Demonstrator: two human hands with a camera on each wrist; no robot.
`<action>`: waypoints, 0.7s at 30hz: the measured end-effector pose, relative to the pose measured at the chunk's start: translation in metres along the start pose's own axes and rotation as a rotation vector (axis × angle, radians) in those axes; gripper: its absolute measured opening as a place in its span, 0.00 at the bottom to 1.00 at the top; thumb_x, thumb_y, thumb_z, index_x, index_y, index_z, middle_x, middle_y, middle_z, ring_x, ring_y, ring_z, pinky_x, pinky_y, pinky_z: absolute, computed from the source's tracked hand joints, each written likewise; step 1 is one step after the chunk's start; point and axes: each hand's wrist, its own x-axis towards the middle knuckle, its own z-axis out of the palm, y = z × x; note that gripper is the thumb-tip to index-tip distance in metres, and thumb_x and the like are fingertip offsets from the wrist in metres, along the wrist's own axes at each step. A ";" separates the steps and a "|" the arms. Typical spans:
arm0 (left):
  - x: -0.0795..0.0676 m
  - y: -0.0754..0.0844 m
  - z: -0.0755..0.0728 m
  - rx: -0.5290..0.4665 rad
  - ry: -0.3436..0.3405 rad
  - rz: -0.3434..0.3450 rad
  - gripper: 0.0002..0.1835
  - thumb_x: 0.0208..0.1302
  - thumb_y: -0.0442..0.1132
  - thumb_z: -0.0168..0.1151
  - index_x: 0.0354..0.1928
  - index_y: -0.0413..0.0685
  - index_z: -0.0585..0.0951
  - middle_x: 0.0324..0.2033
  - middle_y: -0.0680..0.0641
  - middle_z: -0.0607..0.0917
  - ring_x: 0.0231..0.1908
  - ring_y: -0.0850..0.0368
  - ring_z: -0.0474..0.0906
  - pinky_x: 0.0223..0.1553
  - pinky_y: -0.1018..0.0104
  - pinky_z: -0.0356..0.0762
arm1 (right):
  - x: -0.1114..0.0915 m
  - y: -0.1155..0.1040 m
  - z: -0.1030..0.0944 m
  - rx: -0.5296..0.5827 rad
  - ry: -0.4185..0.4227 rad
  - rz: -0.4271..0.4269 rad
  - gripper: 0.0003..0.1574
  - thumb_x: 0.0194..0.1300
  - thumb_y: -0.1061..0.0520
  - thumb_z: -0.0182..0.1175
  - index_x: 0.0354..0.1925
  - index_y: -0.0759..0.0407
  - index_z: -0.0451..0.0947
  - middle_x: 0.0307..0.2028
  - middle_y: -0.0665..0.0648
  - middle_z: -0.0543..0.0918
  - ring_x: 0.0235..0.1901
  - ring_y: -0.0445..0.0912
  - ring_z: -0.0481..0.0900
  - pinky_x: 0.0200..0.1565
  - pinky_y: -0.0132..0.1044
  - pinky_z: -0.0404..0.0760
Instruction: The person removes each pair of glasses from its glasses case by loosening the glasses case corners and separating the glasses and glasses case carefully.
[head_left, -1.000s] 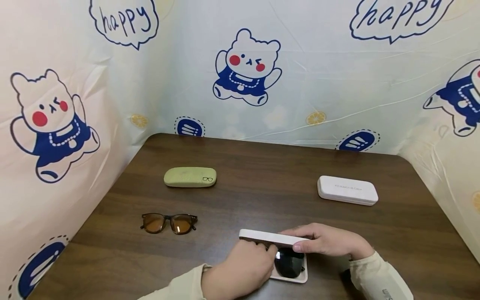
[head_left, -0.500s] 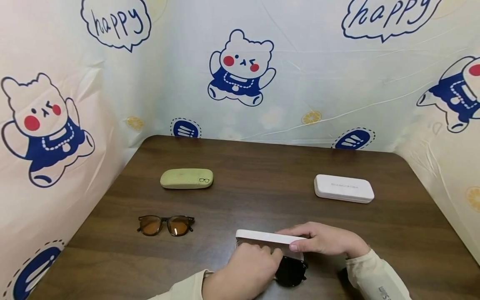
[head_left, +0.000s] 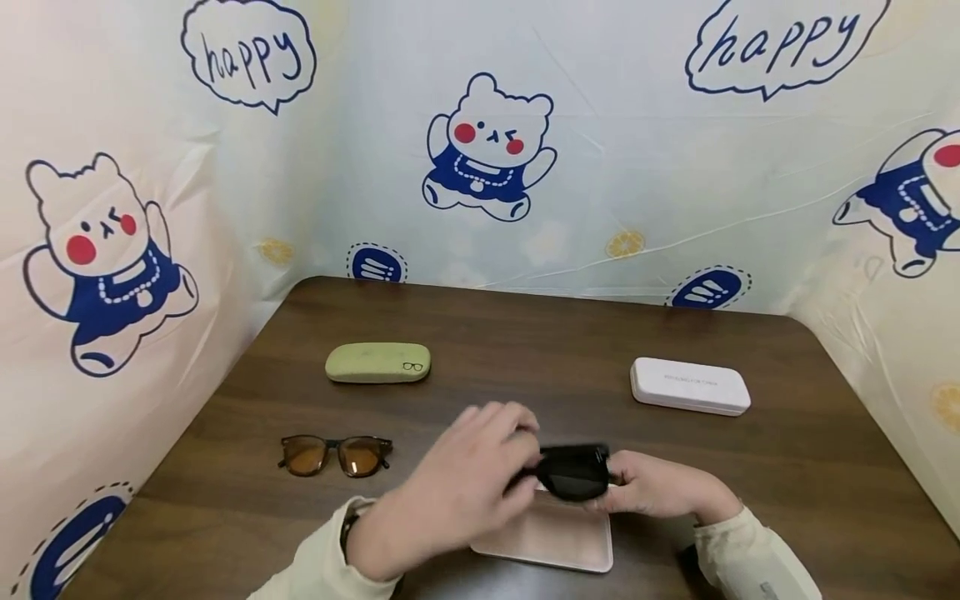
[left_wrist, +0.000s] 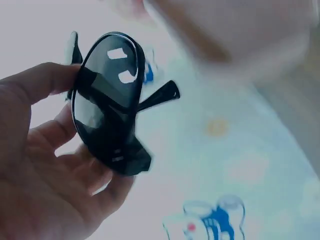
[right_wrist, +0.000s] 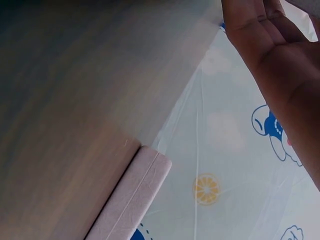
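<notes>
In the head view my left hand (head_left: 476,479) pinches black sunglasses (head_left: 573,475) up over an open eyeglass case (head_left: 558,542) at the table's front. The left wrist view shows the thumb and fingers of my left hand (left_wrist: 55,150) around one side of the dark-lensed sunglasses (left_wrist: 107,95); a temple arm sticks out. My right hand (head_left: 663,486) grips the case's raised lid at its right end, thumb toward me. The lid is mostly hidden behind the sunglasses and left hand. The case's pale pink inside shows bare.
Orange-lensed glasses (head_left: 335,456) lie on the wooden table (head_left: 517,350) at the left. Behind them sits a green glasses case (head_left: 375,363), closed. A closed white case (head_left: 690,385) is at the back right. A printed cloth (head_left: 360,150) surrounds the table.
My left hand has lifted the sunglasses out of the case, and they now hang above it. My right hand has stayed at the lid's right end.
</notes>
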 end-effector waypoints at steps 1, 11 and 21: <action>0.005 -0.006 -0.002 -0.017 -0.013 -0.026 0.07 0.58 0.41 0.69 0.31 0.51 0.79 0.40 0.52 0.79 0.37 0.56 0.75 0.41 0.61 0.74 | 0.000 -0.001 0.000 -0.002 0.001 0.014 0.14 0.75 0.60 0.57 0.53 0.62 0.83 0.44 0.45 0.83 0.43 0.35 0.78 0.45 0.32 0.77; 0.047 -0.076 0.020 -0.268 -0.288 -0.389 0.09 0.64 0.42 0.69 0.31 0.56 0.76 0.31 0.56 0.78 0.32 0.57 0.73 0.36 0.61 0.72 | -0.001 -0.001 0.002 0.051 -0.021 0.112 0.27 0.76 0.56 0.56 0.70 0.53 0.72 0.59 0.50 0.80 0.57 0.44 0.76 0.57 0.37 0.73; 0.048 -0.093 0.075 -0.229 -0.493 -0.350 0.07 0.62 0.36 0.68 0.30 0.52 0.78 0.26 0.54 0.76 0.29 0.57 0.71 0.34 0.63 0.70 | -0.001 -0.003 0.000 0.034 -0.015 0.111 0.28 0.76 0.56 0.57 0.71 0.55 0.71 0.56 0.50 0.81 0.53 0.42 0.77 0.53 0.35 0.74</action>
